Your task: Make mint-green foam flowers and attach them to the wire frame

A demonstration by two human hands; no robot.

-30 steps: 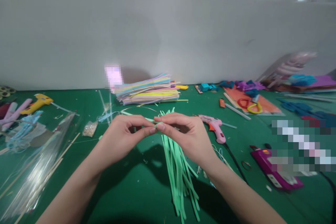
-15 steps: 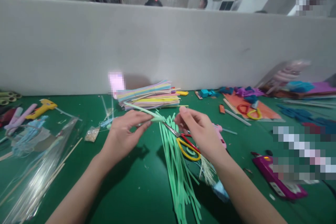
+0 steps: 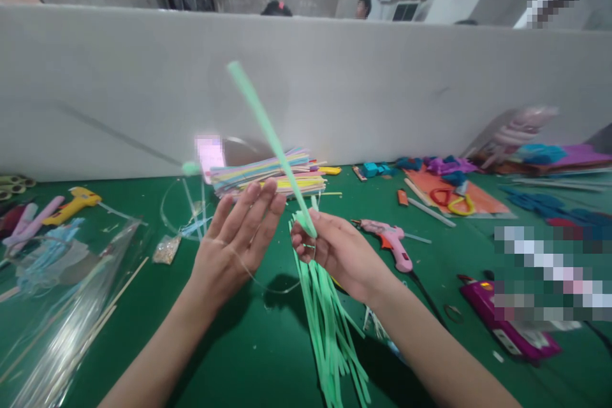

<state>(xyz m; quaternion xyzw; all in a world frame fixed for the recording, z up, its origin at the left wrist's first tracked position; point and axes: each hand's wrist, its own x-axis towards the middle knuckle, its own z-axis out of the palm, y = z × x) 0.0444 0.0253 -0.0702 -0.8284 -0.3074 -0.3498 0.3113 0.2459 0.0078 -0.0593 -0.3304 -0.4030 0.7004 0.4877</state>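
Observation:
My right hand (image 3: 344, 258) pinches a pale green chenille stem (image 3: 269, 136), which slants up to the left with its top end blurred. My left hand (image 3: 229, 261) is spread with the palm turned inward, apart from the stem. A thin clear thread (image 3: 275, 292) loops from the left hand toward the right fingers. Below the right hand, a bundle of green chenille stems (image 3: 327, 331) lies on the table. The scissors are nearly hidden behind the right hand, with only a sliver of yellow handle showing.
Pastel chenille stems (image 3: 268, 172) are stacked at the partition (image 3: 306, 83). A pink glue gun (image 3: 389, 239) lies to the right, its cord running toward a purple box (image 3: 507, 325). At left are a yellow glue gun (image 3: 74, 205), clear plastic wrap (image 3: 81, 319) and a small bead bag (image 3: 167, 249).
The left hand has released the green stem and opened. The right hand has moved left, taken the stem and tilted it upward. The pink glue gun is now uncovered.

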